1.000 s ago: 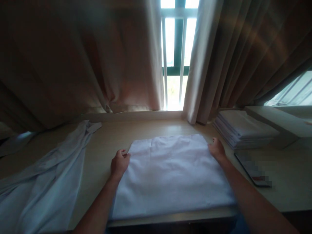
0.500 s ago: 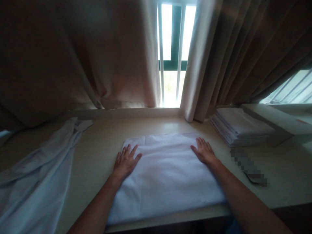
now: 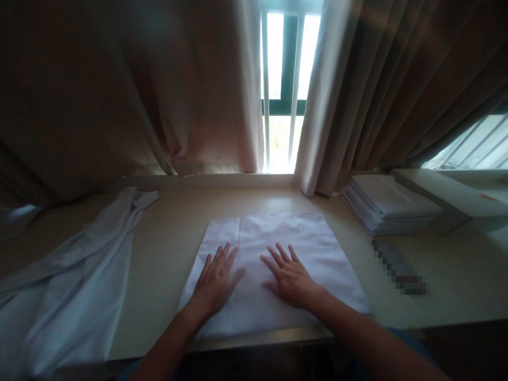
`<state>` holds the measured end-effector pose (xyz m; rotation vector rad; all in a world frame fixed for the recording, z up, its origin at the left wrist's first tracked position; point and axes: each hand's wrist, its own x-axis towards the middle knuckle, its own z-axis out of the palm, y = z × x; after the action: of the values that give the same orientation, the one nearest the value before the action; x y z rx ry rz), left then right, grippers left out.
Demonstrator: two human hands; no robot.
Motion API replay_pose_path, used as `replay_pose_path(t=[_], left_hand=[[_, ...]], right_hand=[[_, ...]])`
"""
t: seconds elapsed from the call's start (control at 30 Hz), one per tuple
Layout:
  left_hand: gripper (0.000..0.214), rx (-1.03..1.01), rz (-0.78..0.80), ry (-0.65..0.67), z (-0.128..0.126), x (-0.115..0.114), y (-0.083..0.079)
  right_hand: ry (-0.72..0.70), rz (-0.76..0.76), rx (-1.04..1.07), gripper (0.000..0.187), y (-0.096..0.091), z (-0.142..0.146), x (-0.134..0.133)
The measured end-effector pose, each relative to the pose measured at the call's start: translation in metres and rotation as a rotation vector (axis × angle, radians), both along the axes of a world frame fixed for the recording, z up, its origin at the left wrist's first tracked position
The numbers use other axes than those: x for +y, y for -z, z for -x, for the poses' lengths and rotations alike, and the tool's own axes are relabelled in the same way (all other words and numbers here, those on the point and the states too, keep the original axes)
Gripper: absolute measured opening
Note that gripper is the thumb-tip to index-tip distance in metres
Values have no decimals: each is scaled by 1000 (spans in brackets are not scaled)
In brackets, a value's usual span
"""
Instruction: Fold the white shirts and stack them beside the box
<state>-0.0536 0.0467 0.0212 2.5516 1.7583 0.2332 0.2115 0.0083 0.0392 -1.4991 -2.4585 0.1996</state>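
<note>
A white cloth (image 3: 286,233), folded into a broad flat rectangle, lies on the pale table (image 3: 154,275) in front of me. Over its left part my left hand (image 3: 217,280) is spread, palm down, with the thumb slightly blurred. My right hand (image 3: 289,275) is also palm down with fingers apart, near the middle of the cloth. Both hands rest on or just above the fabric; neither grips it. Faint wrinkles and a vertical crease show on the cloth's surface.
Crumpled white cloth (image 3: 87,270) spreads over the table's left side. At the right stand a stack of folded white cloths (image 3: 397,203) and a pale box (image 3: 456,198). A pixelated dark object (image 3: 399,267) lies before the stack. Curtains (image 3: 206,106) hang behind, around a barred window.
My right hand has moved left and nearer to me, from the cloth's far right corner to its middle. My left hand has come slightly right and nearer.
</note>
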Motion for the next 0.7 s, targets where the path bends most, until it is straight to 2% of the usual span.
replay_pose_path(t=[0.07,0.1,0.2,0.4,0.57,0.7], left_hand=[[65,21,44,42,9,-33,10],[65,30,65,23,15,-45,15],[65,40,67,-43,34,-63,28],[68,50,-27,-84,47,-62,32],[72,86,-49,-214,47,-61,36],[72,93,-49,-247,43,-59,39]], right_hand=[[-87,44,25,68,2,16,-19],[-97,72,25,68,5,18,-25],[-57,132,13,70,11,13,-29],[44,133,-1,67,22,-9,-28],[243,177,-24,73,34,-39,-28],[307,87,-8,73,41,-49,-30]])
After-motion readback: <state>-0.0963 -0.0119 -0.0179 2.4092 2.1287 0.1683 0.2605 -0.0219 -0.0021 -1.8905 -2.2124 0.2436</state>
